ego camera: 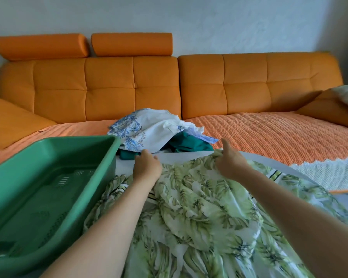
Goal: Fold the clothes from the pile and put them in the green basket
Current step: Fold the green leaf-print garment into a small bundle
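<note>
First, sofa (129, 83): orange and tufted into padded squares, with a smooth, leather-like skin. It runs behind the green basket and far off to its right.
Throw (269, 133): orange ribbed knit over the seat, beyond the basket and to its right.
Leaf-print garment (199, 207): thin white cloth with green leaves. It lies rumpled on the counter just right of the basket, its left edge close against the basket's wall.
Green basket (54, 142): rigid plastic, rectangular, with a rounded rim and a slotted floor.
Counter (181, 157): white, flat and smooth. A bare strip shows past the garment, right of the basket.
Pile (159, 131): crumpled white cloth with a blue print over teal pieces, just past the basket's far right corner.
Left hand (147, 165): its grip is clamped on the garment's far edge, near that same corner.
Right hand (229, 159): farther right of the basket, its grip pinches the same edge with the thumb raised.
Handling: the garment is probably light, limp and a little slippery, and unlikely to keep a crease unaided. It is best taken at the corners of one edge, hands well apart, then drawn taut and smoothed flat before each fold.
</note>
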